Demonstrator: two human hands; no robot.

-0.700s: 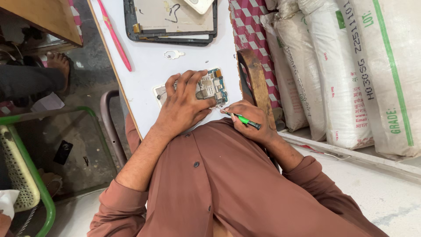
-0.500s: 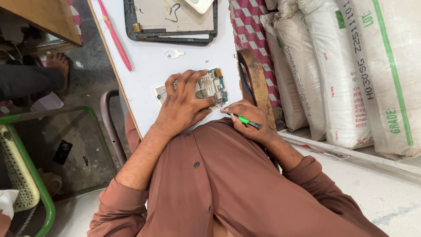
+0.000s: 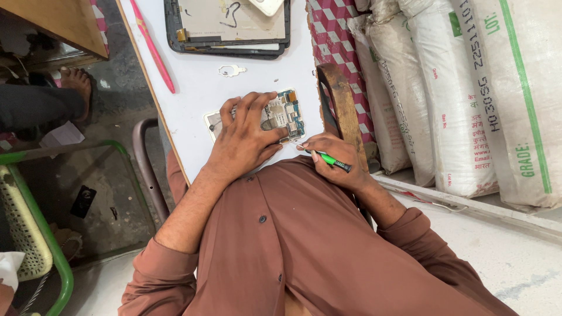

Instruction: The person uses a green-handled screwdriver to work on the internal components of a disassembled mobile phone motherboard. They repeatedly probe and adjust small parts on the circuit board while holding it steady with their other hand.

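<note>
left hand [image 3: 243,143] — palm down, fingers spread | right hand [image 3: 335,159] — fingers pinched shut, forearm bent inward

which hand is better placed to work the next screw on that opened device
Right. The right hand holds the green screwdriver, tip at the opened device. The left hand lies spread across it, pinning it to the white table.
</note>
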